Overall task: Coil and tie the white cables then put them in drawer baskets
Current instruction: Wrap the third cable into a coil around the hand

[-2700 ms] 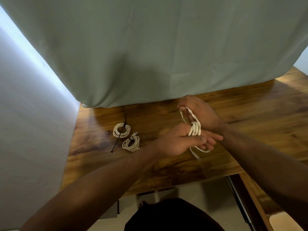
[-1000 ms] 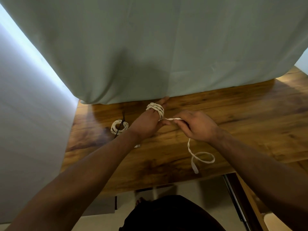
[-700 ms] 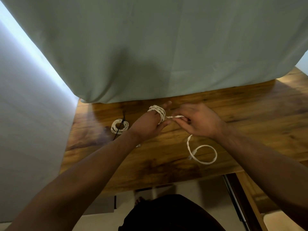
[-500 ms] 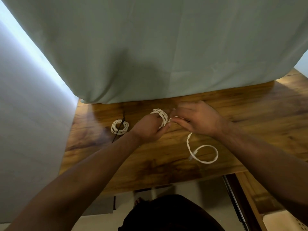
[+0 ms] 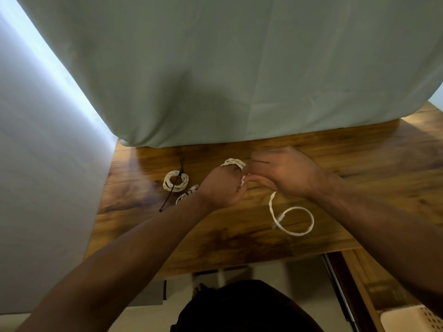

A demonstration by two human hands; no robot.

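Gripping the white cable (image 5: 233,162) wound round it: left hand (image 5: 221,186). Right hand (image 5: 285,174) grip pinches the strand; tail looped on surface (image 5: 374,152).

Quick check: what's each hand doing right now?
Left hand: closed, with the white cable coiled round its fingers.
Right hand: closed, pinching the same cable's loose run.
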